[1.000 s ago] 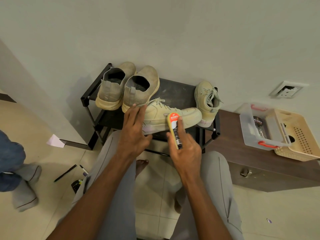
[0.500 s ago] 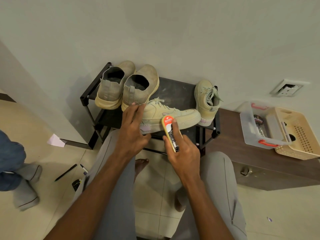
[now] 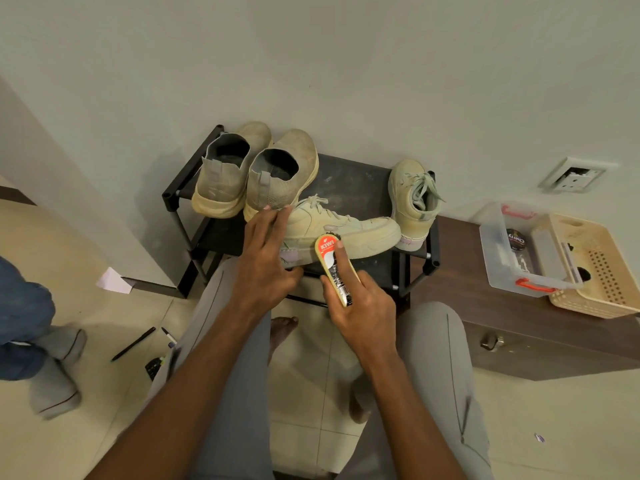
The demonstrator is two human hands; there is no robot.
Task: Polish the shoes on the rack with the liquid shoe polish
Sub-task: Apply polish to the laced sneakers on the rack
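A pale laced sneaker (image 3: 349, 227) lies sideways along the front of the black shoe rack (image 3: 349, 181). My left hand (image 3: 265, 258) holds its heel end, fingers over the collar and thumb under the sole. My right hand (image 3: 363, 303) grips the liquid shoe polish bottle (image 3: 334, 266), forefinger along its top, its applicator end against the sneaker's near side. The matching sneaker (image 3: 412, 202) stands at the rack's right end. Two grey slip-on shoes (image 3: 256, 174) stand at the rack's left, heels toward me.
A dark wooden cabinet (image 3: 519, 327) sits right of the rack, carrying a clear box (image 3: 526, 251) with a polish tin and a beige basket (image 3: 595, 271). Pens (image 3: 133, 344) lie on the tiled floor at left, near another person's legs (image 3: 31, 327). My knees flank the rack.
My right hand has slid the polish bottle a little leftward along the sneaker's side. My left hand has stayed on the heel end.
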